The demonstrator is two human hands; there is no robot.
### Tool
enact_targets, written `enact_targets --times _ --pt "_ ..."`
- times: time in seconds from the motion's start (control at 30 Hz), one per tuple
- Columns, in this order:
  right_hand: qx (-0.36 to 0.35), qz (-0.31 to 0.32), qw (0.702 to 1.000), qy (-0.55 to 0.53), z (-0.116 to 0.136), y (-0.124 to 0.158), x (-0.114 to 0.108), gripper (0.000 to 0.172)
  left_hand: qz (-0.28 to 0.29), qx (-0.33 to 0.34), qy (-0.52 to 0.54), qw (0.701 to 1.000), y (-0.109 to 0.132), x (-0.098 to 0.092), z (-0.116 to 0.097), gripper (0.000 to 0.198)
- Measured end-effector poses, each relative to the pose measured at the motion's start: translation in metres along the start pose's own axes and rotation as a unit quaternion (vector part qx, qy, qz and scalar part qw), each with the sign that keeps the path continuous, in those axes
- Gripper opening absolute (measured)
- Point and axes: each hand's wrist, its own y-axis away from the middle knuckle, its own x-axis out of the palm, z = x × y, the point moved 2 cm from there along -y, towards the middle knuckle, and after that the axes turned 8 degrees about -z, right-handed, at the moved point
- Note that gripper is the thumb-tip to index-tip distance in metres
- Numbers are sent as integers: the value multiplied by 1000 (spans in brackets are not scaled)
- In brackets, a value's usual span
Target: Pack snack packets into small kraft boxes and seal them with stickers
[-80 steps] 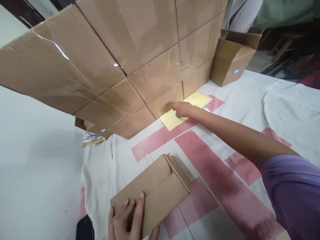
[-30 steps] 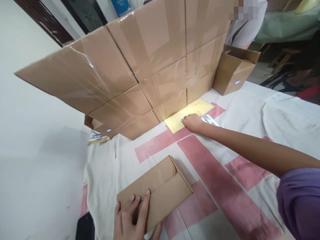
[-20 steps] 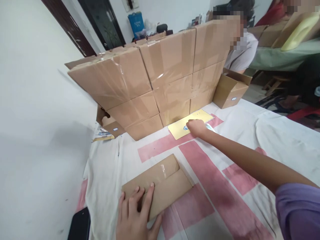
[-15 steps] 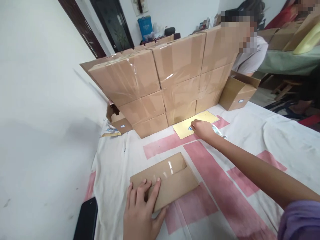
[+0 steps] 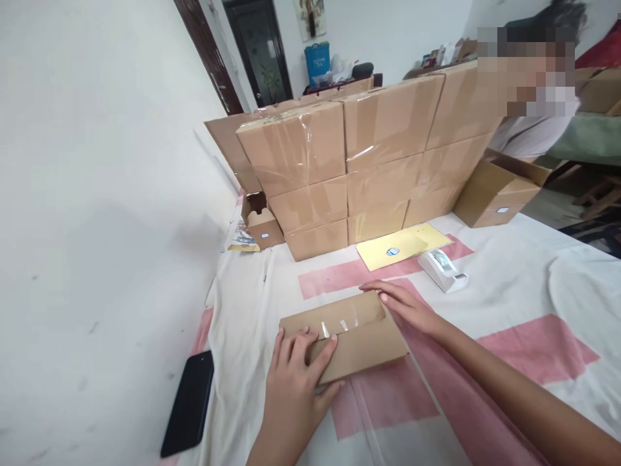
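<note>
A flat, closed cardboard box (image 5: 366, 353) lies on the cloth in front of me, with short strips of clear tape across its top seam. Resting on the box's left end is my left hand (image 5: 298, 375), fingers spread over the top and thumb by the near edge. My right hand (image 5: 405, 305) reaches to the far right corner, its fingers stretched out along the edge there, holding nothing. Beyond that hand stands a white tape dispenser (image 5: 442, 270). A yellow sheet (image 5: 376, 255) with a blue oval sticker (image 5: 392, 252) lies behind the box.
A wall of taped cardboard boxes (image 5: 383, 188) stands across the table's back. An open box (image 5: 495, 194) is at its right, a smaller one (image 5: 264, 230) at its left. A black phone (image 5: 188, 404) lies by the left wall. A person (image 5: 526, 136) is behind the boxes.
My right hand has come back from the blue sticker on the yellow sheet to the box's far right corner, uncovering the tape dispenser. My left hand stays on the box. The view has shifted left.
</note>
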Motion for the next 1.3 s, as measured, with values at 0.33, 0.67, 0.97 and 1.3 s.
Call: enact_targets --times 0.33,0.67,0.97,1.3 --pt "59 6 996 -70 25 6 13 57 -16 33 18 999 -2 5 5 48" --pt "55 -34 995 -74 32 -6 11 36 -70 82 43 993 0 -6 -16 35" --pt "82 -52 994 -55 37 -9 11 32 -23 -36 -15 999 -7 0 -19 46" --pt "27 -149 984 97 1 22 -53 42 55 121 -89 987 -7 21 -4 58"
